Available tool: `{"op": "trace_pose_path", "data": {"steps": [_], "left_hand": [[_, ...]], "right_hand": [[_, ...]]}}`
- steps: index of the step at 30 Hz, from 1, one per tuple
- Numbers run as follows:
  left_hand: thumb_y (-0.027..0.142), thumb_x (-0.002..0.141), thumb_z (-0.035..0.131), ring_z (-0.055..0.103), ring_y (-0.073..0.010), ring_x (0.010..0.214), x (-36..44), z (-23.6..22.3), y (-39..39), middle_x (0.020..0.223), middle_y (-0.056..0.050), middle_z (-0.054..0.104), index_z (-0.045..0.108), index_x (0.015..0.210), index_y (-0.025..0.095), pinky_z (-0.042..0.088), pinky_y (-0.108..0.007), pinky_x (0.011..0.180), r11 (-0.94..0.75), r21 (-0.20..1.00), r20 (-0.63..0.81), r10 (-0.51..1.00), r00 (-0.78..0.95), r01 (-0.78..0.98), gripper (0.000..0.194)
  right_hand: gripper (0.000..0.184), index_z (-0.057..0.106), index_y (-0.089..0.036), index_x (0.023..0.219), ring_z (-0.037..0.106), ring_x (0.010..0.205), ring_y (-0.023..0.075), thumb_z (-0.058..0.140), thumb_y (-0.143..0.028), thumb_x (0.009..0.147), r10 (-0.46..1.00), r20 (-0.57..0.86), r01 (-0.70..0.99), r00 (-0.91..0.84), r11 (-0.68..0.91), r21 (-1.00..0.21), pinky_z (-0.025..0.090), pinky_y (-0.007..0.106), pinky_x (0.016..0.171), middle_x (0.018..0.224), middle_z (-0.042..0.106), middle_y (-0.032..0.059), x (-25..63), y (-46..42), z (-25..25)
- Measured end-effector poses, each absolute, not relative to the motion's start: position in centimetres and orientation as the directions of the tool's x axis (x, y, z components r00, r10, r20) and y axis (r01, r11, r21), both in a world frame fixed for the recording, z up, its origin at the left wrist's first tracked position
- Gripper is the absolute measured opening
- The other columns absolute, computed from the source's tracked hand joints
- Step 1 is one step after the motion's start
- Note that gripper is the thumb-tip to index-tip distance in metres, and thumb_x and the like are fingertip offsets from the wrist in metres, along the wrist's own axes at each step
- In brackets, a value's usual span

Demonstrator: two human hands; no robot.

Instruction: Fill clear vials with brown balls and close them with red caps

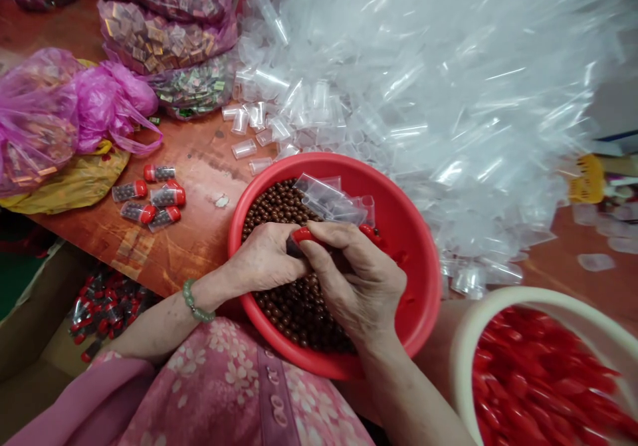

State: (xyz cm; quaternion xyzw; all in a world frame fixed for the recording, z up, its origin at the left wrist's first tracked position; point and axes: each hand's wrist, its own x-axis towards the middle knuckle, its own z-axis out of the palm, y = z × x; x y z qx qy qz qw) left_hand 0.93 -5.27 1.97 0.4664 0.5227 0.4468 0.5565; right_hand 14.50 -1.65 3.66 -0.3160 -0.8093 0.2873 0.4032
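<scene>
Vial [298,241] is sitting between both hands, just above the brown beads [294,316] that are filling a red basin [399,233]; its red cap is pointing right and its dark body is showing at left. The left hand [264,256] is closing over the body, knuckles up; the right hand [353,280] is curling inward, with its fingers [323,236] gripping at the cap; a jade bracelet [194,300] is circling the left wrist. Clear tubes [331,200] are lying on the beads against the far side of the basin, and another bit of red is showing just past the right knuckles, too hidden to name.

Beyond the basin, a great heap of clear tubes [399,100] is spilling across the worktop [199,167]; filled vials [154,200] with red caps are lying together at left. Pink bags [40,113] are resting at the far left, and bags of wrapped packets [159,40] are piled behind them. A white-rimmed tub [543,379] of red caps is standing at lower right; more vials [107,306] are heaped below the worktop's edge at left; a pink floral top [219,373] is filling the bottom of the view.
</scene>
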Motion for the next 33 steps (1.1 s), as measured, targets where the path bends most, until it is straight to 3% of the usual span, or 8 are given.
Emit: {"op": "trace_pose_path", "data": {"steps": [3, 8, 10, 15, 21, 27, 33], "left_hand": [[0.017, 0.071, 0.064, 0.058, -0.0162, 0.08, 1.0, 1.6, -5.1, 0.075, 0.001, 0.063, 0.066, 0.075, 0.013, 0.046, -0.026, 0.075, 0.181, 0.972, -0.169, 0.981, 0.091, -0.147, 0.005], [0.018, 0.068, 0.069, 0.051, -0.0098, 0.068, 0.8, 1.7, -4.7, 0.069, 0.003, 0.057, 0.062, 0.075, 0.012, 0.043, -0.024, 0.072, 0.241, 0.895, -0.2, 0.969, 0.146, -0.376, 0.011], [0.017, 0.066, 0.067, 0.047, -0.0076, 0.061, 0.7, 1.9, -4.6, 0.063, 0.005, 0.053, 0.059, 0.069, 0.013, 0.039, -0.022, 0.063, 0.276, 0.876, -0.23, 0.96, 0.162, -0.395, 0.009], [0.018, 0.064, 0.069, 0.041, -0.0061, 0.056, 0.6, 2.0, -4.8, 0.058, 0.006, 0.048, 0.053, 0.061, 0.013, 0.034, -0.022, 0.057, 0.331, 0.83, -0.258, 0.941, 0.217, -0.448, 0.017], [0.022, 0.06, 0.078, 0.051, -0.0088, 0.065, 0.6, 1.9, -4.9, 0.064, 0.003, 0.058, 0.063, 0.066, 0.011, 0.042, -0.024, 0.068, 0.322, 0.774, -0.219, 0.944, 0.246, -0.545, 0.02], [0.032, 0.056, 0.084, 0.05, -0.0073, 0.051, 0.5, 2.0, -4.8, 0.054, 0.003, 0.055, 0.058, 0.059, 0.012, 0.039, -0.023, 0.054, 0.441, 0.67, -0.335, 0.897, 0.287, -0.596, 0.033], [0.041, 0.057, 0.085, 0.058, -0.01, 0.054, -0.2, 2.2, -4.9, 0.061, -0.001, 0.063, 0.063, 0.067, 0.012, 0.045, -0.023, 0.056, 0.475, 0.574, -0.296, 0.88, 0.371, -0.667, 0.038]], "right_hand": [[0.032, 0.064, -0.026, 0.118, 0.07, 0.092, 0.023, 0.066, -0.022, 0.086, 0.644, 0.502, 0.286, -0.578, 0.735, -0.614, 0.058, 0.04, 0.081, 0.101, 0.072, 0.0071, 15.0, -1.1, 3.6], [0.085, 0.039, -0.019, 0.145, 0.061, 0.11, 0.0342, 0.071, -0.058, 0.076, 0.5, 0.418, 0.291, -0.759, 0.834, -0.468, 0.053, 0.053, 0.09, 0.122, 0.062, 0.0175, 15.4, -0.6, 3.6], [0.094, 0.031, -0.015, 0.148, 0.059, 0.111, 0.0359, 0.069, -0.061, 0.076, 0.492, 0.412, 0.343, -0.767, 0.857, -0.386, 0.052, 0.055, 0.09, 0.123, 0.059, 0.0201, 15.1, -0.7, 3.2], [0.077, 0.032, -0.013, 0.146, 0.063, 0.098, 0.0331, 0.062, -0.038, 0.08, 0.415, 0.541, 0.396, -0.731, 0.904, -0.16, 0.052, 0.049, 0.079, 0.114, 0.063, 0.0191, 14.5, -0.9, 2.5], [0.071, 0.036, -0.015, 0.142, 0.064, 0.092, 0.032, 0.059, -0.034, 0.078, 0.383, 0.554, 0.391, -0.739, 0.914, -0.11, 0.05, 0.046, 0.078, 0.107, 0.066, 0.0162, 14.3, -0.8, 3.0], [0.078, 0.026, -0.013, 0.148, 0.062, 0.103, 0.0356, 0.058, -0.037, 0.082, 0.394, 0.447, 0.394, -0.803, 0.914, -0.097, 0.048, 0.05, 0.085, 0.12, 0.061, 0.022, 14.2, -0.4, 3.1], [0.077, 0.031, -0.013, 0.146, 0.065, 0.103, 0.0336, 0.064, -0.039, 0.081, 0.374, 0.554, 0.36, -0.744, 0.922, -0.14, 0.052, 0.045, 0.082, 0.115, 0.066, 0.0198, 14.6, -0.4, 2.6]]}}
